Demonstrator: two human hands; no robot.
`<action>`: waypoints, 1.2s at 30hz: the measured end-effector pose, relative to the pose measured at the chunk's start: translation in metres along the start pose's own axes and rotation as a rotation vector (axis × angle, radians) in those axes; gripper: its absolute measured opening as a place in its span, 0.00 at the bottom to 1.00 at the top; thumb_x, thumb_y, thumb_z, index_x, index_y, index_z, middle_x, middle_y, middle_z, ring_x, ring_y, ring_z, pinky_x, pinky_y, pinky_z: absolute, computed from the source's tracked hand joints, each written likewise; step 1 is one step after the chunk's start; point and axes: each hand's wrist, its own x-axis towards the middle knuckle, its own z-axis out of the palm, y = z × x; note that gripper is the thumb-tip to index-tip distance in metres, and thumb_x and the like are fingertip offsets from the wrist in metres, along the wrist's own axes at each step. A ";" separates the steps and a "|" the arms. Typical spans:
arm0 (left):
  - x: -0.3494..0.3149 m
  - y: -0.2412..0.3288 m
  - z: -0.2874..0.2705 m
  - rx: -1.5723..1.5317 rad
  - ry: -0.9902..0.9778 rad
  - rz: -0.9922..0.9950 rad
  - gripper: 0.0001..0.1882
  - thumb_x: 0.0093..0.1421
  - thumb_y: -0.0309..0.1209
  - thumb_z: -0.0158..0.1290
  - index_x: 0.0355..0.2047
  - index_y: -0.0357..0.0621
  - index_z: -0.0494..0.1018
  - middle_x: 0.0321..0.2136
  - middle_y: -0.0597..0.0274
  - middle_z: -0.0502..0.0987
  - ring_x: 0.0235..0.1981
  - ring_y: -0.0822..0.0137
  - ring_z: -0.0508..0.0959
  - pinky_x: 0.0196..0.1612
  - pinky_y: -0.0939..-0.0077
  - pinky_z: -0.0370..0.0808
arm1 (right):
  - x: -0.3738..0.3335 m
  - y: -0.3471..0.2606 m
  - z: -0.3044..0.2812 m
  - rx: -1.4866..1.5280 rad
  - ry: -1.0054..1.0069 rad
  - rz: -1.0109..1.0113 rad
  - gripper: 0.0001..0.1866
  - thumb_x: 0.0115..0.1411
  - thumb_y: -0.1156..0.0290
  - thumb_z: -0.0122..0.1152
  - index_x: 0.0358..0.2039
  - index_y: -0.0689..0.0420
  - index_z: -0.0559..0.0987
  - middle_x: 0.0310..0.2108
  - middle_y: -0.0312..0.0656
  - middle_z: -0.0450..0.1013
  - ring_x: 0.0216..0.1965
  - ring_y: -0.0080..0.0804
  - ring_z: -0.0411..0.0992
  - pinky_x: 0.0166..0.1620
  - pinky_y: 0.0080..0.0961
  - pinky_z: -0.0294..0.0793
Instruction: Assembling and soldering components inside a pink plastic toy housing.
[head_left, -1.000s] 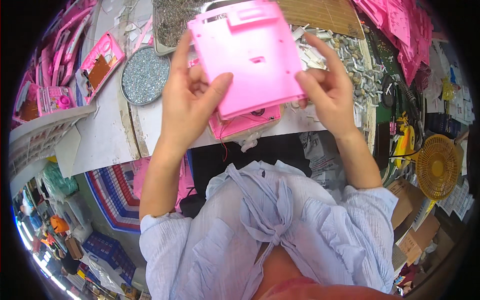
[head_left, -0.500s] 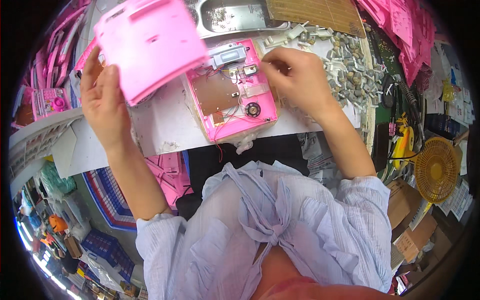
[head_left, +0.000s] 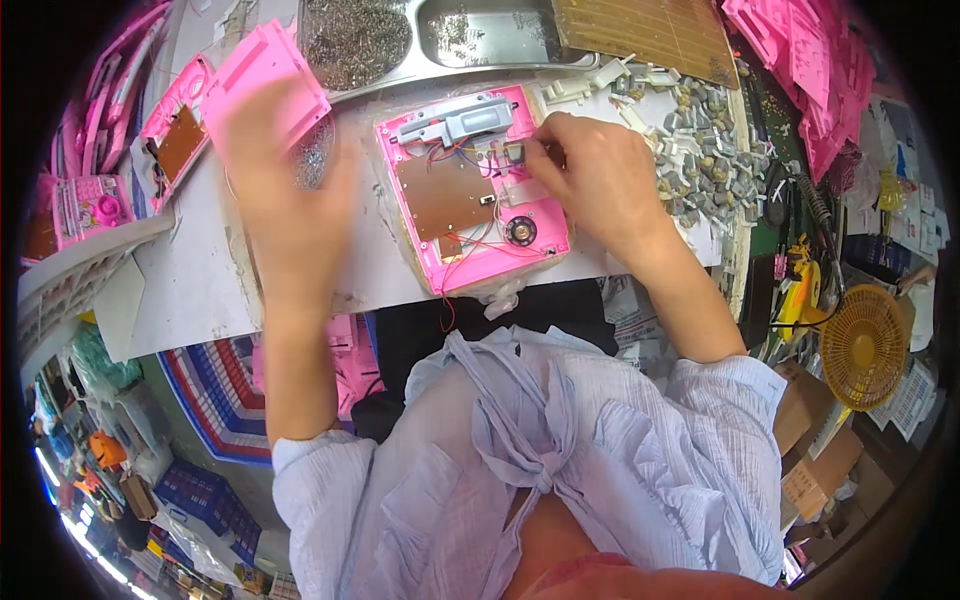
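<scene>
A pink plastic housing point(head_left: 545, 215) lies with its inside up in front of me. In it are a brown circuit board point(head_left: 440, 200), a grey-blue plastic unit point(head_left: 470, 122), a small round black speaker point(head_left: 520, 231) and thin coloured wires. My right hand point(head_left: 600, 180) is closed in a pinch at the housing's right edge, beside a small grey metal part point(head_left: 515, 153); what the fingertips hold, if anything, is hidden. My left hand point(head_left: 290, 200) is smeared by motion, left of the housing. Partly behind it is a pink cover point(head_left: 265, 75).
Metal trays point(head_left: 490, 35) with small loose parts stand at the back. Grey and white small parts point(head_left: 700, 140) are heaped at the right. Pink shells point(head_left: 800, 65) are piled at the far right, with a yellow fan point(head_left: 864, 345) below. An open pink piece with a brown board point(head_left: 180, 145) lies left.
The pink cover went from beside the housing to the far left, and my blurred left hand is now nearer me than it. My right hand moved slightly right and down, its fingers still pinched.
</scene>
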 end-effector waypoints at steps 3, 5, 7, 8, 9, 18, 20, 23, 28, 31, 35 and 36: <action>-0.004 0.035 0.039 -0.027 -0.344 0.360 0.20 0.49 0.32 0.67 0.44 0.48 0.80 0.44 0.62 0.78 0.49 0.57 0.76 0.55 0.57 0.69 | -0.001 0.004 0.004 0.123 0.013 0.012 0.11 0.57 0.65 0.63 0.27 0.60 0.81 0.23 0.50 0.79 0.26 0.53 0.79 0.33 0.45 0.79; -0.006 0.033 0.052 0.005 -0.401 0.409 0.16 0.51 0.33 0.66 0.41 0.50 0.81 0.45 0.65 0.78 0.50 0.59 0.76 0.56 0.59 0.67 | 0.002 0.007 0.003 0.181 -0.020 0.016 0.11 0.57 0.65 0.64 0.27 0.60 0.82 0.25 0.50 0.79 0.28 0.53 0.79 0.35 0.45 0.79; -0.006 0.026 0.061 0.049 -0.385 0.478 0.13 0.51 0.34 0.66 0.38 0.50 0.82 0.45 0.67 0.78 0.49 0.60 0.76 0.56 0.59 0.67 | 0.004 0.010 0.001 0.218 -0.071 0.020 0.10 0.57 0.65 0.64 0.28 0.60 0.82 0.26 0.52 0.80 0.30 0.54 0.79 0.37 0.44 0.79; -0.005 0.026 0.064 0.048 -0.365 0.489 0.09 0.51 0.33 0.63 0.34 0.50 0.81 0.44 0.67 0.78 0.49 0.62 0.76 0.55 0.60 0.67 | 0.009 0.015 0.001 0.265 -0.118 0.015 0.10 0.58 0.66 0.64 0.30 0.61 0.82 0.26 0.51 0.80 0.28 0.50 0.79 0.35 0.41 0.78; -0.003 0.025 0.066 0.047 -0.344 0.500 0.07 0.51 0.33 0.60 0.30 0.49 0.81 0.43 0.68 0.78 0.48 0.64 0.76 0.54 0.61 0.67 | 0.015 0.022 0.001 0.312 -0.165 0.008 0.10 0.59 0.67 0.63 0.32 0.62 0.82 0.26 0.50 0.80 0.26 0.46 0.78 0.34 0.38 0.77; 0.002 0.022 0.078 -0.023 -0.357 0.502 0.06 0.51 0.30 0.61 0.31 0.47 0.77 0.41 0.65 0.76 0.44 0.62 0.77 0.49 0.63 0.69 | 0.013 0.003 -0.005 -0.135 -0.134 -0.265 0.07 0.59 0.71 0.58 0.30 0.62 0.75 0.25 0.50 0.78 0.31 0.49 0.80 0.35 0.43 0.80; 0.002 0.019 0.079 -0.081 -0.392 0.482 0.09 0.52 0.29 0.63 0.33 0.47 0.77 0.42 0.64 0.76 0.43 0.60 0.77 0.48 0.63 0.70 | 0.007 -0.002 -0.001 -0.212 -0.074 -0.316 0.05 0.59 0.72 0.55 0.32 0.61 0.74 0.27 0.49 0.79 0.30 0.48 0.80 0.31 0.41 0.80; 0.005 0.017 0.079 -0.142 -0.433 0.465 0.08 0.53 0.29 0.63 0.34 0.46 0.77 0.42 0.62 0.76 0.43 0.58 0.78 0.46 0.62 0.72 | -0.003 -0.007 -0.002 -0.287 -0.064 -0.318 0.06 0.61 0.70 0.56 0.32 0.60 0.75 0.26 0.48 0.78 0.30 0.48 0.80 0.31 0.41 0.80; 0.015 0.017 0.082 -0.250 -0.490 0.401 0.07 0.55 0.27 0.61 0.35 0.43 0.77 0.44 0.59 0.76 0.41 0.53 0.79 0.44 0.59 0.76 | 0.014 0.023 -0.006 0.256 -0.242 -0.026 0.10 0.60 0.67 0.65 0.31 0.63 0.80 0.24 0.44 0.78 0.25 0.37 0.77 0.30 0.35 0.76; 0.025 0.023 0.085 -0.227 -0.508 0.336 0.08 0.56 0.26 0.57 0.36 0.45 0.79 0.38 0.58 0.77 0.36 0.52 0.82 0.37 0.57 0.79 | 0.027 0.030 -0.010 0.573 -0.420 0.214 0.10 0.57 0.69 0.69 0.29 0.64 0.82 0.21 0.38 0.77 0.22 0.22 0.72 0.28 0.26 0.71; 0.037 0.026 0.096 -0.147 -0.641 0.273 0.12 0.52 0.24 0.60 0.39 0.44 0.78 0.39 0.54 0.78 0.39 0.49 0.83 0.38 0.55 0.80 | 0.034 0.033 -0.013 0.650 -0.522 0.255 0.09 0.58 0.70 0.69 0.27 0.62 0.81 0.21 0.35 0.75 0.22 0.18 0.71 0.27 0.20 0.69; 0.040 0.025 0.098 -0.140 -0.653 0.282 0.13 0.52 0.24 0.61 0.40 0.44 0.78 0.39 0.53 0.78 0.39 0.49 0.83 0.39 0.55 0.80 | 0.034 0.034 -0.013 0.677 -0.528 0.250 0.09 0.58 0.70 0.69 0.27 0.62 0.80 0.20 0.35 0.75 0.22 0.17 0.71 0.27 0.19 0.69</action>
